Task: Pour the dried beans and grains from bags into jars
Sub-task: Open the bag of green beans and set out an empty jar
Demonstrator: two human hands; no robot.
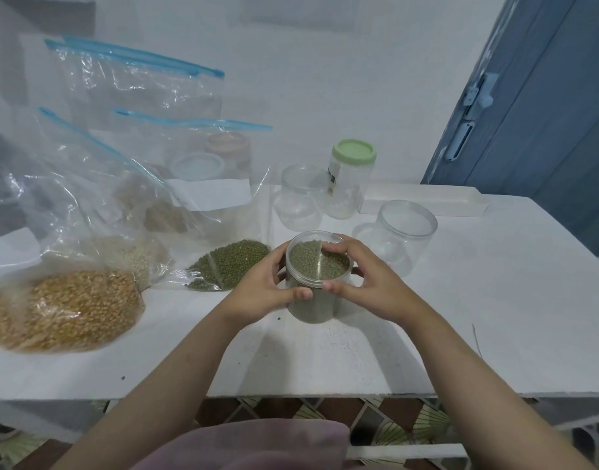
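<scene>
A: Item 1, jar [316, 283]: upright on table [478, 300], axis vertical, centre front; filled w/ green beans to near rim; no lid seen on it.

B: Hands?

A: Left hand [269, 286] and right hand [366, 279] are curled round jar, one per side, thumbs at near wall; both equally near.

B: Source?

A: Green-bean bag [228, 266] is laid just left of jar, some beans left in it; empty jars [405, 232] are stood behind-right; next fill is judged to start there.
</scene>
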